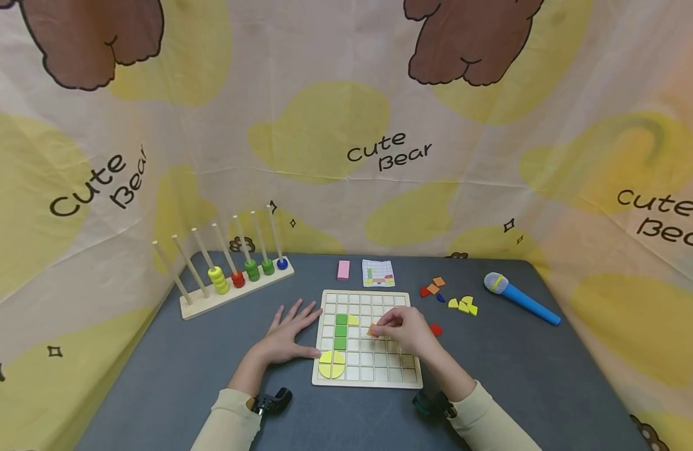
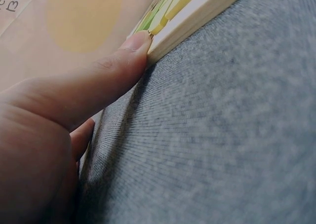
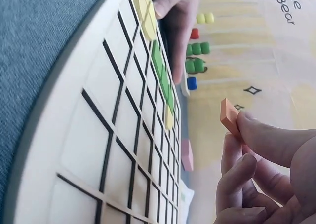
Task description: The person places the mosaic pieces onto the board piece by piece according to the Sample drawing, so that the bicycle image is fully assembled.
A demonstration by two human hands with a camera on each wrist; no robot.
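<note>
My right hand [image 1: 405,329] pinches a small orange square tile [image 3: 229,116] between thumb and fingers, above the middle of a white grid board [image 1: 375,376]. My left hand [image 1: 287,335] lies with fingers spread at the board's left side, its thumb [image 2: 131,49] touching the edge. On the board, a column of green squares [image 1: 340,332] stands near the left, with a yellow square [image 1: 353,320] beside its top. Yellow quarter-round pieces [image 1: 331,364] form a circle in the lower left corner.
Loose orange, red and blue pieces [image 1: 433,289] and yellow pieces [image 1: 463,305] lie right of the board, a red piece [image 1: 435,329] by the right wrist. Behind are a pink block [image 1: 343,270] and a pattern card [image 1: 378,274]. A bead rack [image 1: 239,294] stands left, a blue microphone [image 1: 524,300] right.
</note>
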